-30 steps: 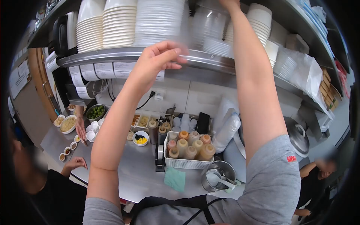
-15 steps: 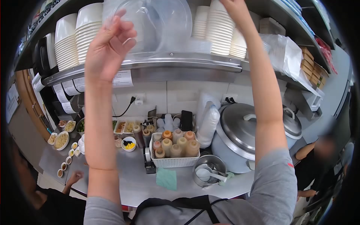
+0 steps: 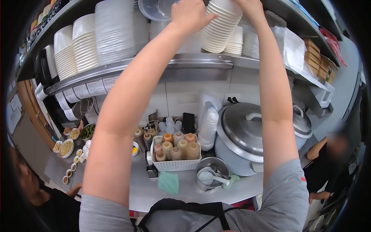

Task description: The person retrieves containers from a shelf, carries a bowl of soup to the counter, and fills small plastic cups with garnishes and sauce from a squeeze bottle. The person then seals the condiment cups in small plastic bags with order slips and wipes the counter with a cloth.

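Observation:
A tall stack of white bowls [image 3: 221, 29] leans to the right on the upper shelf. My right hand [image 3: 249, 8] is at the upper right side of this stack, gripping it near the rim; its fingertips are partly cut off by the top edge. Just left of the stack is my left hand [image 3: 191, 16], its thumb stretched out towards the bowls and apart from the fingers, which are partly out of view. Beyond the left wrist is a round clear plastic lid [image 3: 157, 9]. A shorter stack of white bowls [image 3: 234, 41] stands behind the leaning one.
Under the shelf [image 3: 181, 63] are a basket of squeeze bottles [image 3: 176, 165], a large lidded cooker [image 3: 243, 135], a metal pot with ladles [image 3: 212, 170] and a green cloth [image 3: 168, 183]. Stacked clear containers [image 3: 114, 33] fill the shelf's left. People stand at left [image 3: 50, 205] and right [image 3: 328, 170].
My left hand has moved right, from in front of the clear lids to beside the bowl stack. The stack now tilts more, with my right hand still at its top.

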A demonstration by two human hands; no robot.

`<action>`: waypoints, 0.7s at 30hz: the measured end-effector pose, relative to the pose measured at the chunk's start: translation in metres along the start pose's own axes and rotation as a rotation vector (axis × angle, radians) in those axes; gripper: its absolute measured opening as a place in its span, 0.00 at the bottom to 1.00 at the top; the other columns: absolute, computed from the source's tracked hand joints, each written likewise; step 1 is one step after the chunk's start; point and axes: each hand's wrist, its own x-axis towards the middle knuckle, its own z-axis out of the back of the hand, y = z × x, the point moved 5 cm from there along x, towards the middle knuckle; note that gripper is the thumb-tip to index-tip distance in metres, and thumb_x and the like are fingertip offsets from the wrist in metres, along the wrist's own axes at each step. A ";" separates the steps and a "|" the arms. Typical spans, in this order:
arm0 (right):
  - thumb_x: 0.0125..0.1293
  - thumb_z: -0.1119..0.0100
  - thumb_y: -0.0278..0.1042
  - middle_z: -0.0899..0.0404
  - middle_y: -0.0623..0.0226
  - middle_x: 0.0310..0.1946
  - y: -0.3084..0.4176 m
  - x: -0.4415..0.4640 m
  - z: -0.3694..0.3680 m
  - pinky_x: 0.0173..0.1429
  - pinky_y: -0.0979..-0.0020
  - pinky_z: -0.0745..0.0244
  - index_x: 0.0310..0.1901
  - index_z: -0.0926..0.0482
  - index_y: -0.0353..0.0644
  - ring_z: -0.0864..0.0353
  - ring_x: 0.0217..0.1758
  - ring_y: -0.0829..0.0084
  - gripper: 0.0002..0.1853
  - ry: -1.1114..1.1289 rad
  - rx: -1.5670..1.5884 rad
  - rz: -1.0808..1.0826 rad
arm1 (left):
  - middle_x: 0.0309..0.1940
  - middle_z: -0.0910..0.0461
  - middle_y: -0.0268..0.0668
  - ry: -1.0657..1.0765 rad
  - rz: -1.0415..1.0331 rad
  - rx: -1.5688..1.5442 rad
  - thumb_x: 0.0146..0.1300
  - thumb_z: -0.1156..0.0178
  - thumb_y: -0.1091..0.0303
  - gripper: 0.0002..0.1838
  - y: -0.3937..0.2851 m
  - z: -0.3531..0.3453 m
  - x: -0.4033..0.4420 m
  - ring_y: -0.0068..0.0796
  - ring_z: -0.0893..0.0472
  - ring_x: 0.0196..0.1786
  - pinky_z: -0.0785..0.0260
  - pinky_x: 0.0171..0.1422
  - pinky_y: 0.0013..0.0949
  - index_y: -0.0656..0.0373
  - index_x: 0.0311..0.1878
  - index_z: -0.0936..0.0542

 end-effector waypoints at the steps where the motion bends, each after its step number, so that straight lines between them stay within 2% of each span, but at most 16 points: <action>1: 0.43 0.32 0.52 0.26 0.46 0.32 0.001 -0.002 0.009 0.44 0.61 0.30 0.36 0.32 0.36 0.25 0.40 0.52 0.28 0.017 0.014 0.017 | 0.55 0.32 0.52 -0.066 -0.008 0.035 0.49 0.39 0.48 0.31 -0.011 -0.005 0.002 0.47 0.30 0.57 0.36 0.56 0.46 0.69 0.45 0.24; 2: 0.43 0.32 0.52 0.26 0.46 0.32 0.003 -0.004 0.018 0.44 0.61 0.30 0.36 0.32 0.36 0.25 0.40 0.52 0.28 0.009 0.002 0.009 | 0.61 0.37 0.51 -0.134 -0.014 0.067 0.44 0.37 0.41 0.39 -0.021 -0.008 0.004 0.47 0.36 0.63 0.39 0.59 0.51 0.70 0.48 0.26; 3: 0.42 0.32 0.52 0.26 0.46 0.31 0.004 -0.005 0.022 0.42 0.62 0.30 0.33 0.32 0.36 0.25 0.38 0.54 0.28 0.047 0.023 -0.001 | 0.65 0.45 0.49 -0.078 0.049 -0.007 0.37 0.35 0.36 0.48 -0.025 -0.017 0.011 0.48 0.47 0.68 0.48 0.62 0.60 0.68 0.55 0.30; 5: 0.41 0.31 0.52 0.25 0.50 0.27 0.009 -0.008 0.028 0.39 0.65 0.30 0.28 0.33 0.37 0.25 0.32 0.59 0.27 0.078 0.072 -0.020 | 0.65 0.44 0.50 -0.106 0.083 -0.041 0.37 0.34 0.36 0.49 -0.035 -0.030 0.014 0.49 0.47 0.68 0.51 0.63 0.61 0.68 0.55 0.31; 9: 0.40 0.29 0.51 0.24 0.51 0.26 0.014 -0.002 0.031 0.37 0.65 0.29 0.27 0.32 0.37 0.23 0.31 0.63 0.27 0.141 0.060 -0.051 | 0.63 0.42 0.52 -0.103 0.236 -0.161 0.36 0.34 0.37 0.48 -0.038 -0.037 0.013 0.53 0.48 0.68 0.60 0.65 0.66 0.68 0.54 0.31; 16: 0.39 0.29 0.51 0.22 0.52 0.26 0.018 0.010 0.031 0.38 0.66 0.29 0.27 0.30 0.36 0.23 0.32 0.63 0.26 0.216 0.110 -0.046 | 0.61 0.39 0.53 -0.192 0.309 -0.231 0.37 0.34 0.37 0.46 -0.030 -0.040 0.013 0.54 0.48 0.68 0.63 0.65 0.67 0.67 0.53 0.31; 19: 0.40 0.29 0.49 0.23 0.54 0.25 0.022 0.009 0.030 0.37 0.67 0.29 0.28 0.27 0.36 0.23 0.32 0.66 0.25 0.188 0.098 -0.024 | 0.62 0.41 0.54 -0.160 0.311 -0.234 0.38 0.35 0.37 0.46 -0.026 -0.037 0.012 0.54 0.49 0.68 0.63 0.65 0.67 0.67 0.53 0.31; 21: 0.41 0.29 0.48 0.23 0.58 0.25 0.018 0.009 0.035 0.35 0.69 0.29 0.30 0.26 0.36 0.24 0.31 0.70 0.24 0.164 0.199 -0.107 | 0.63 0.42 0.54 -0.167 0.292 -0.195 0.38 0.35 0.37 0.46 -0.029 -0.036 0.012 0.54 0.50 0.69 0.63 0.65 0.67 0.68 0.52 0.30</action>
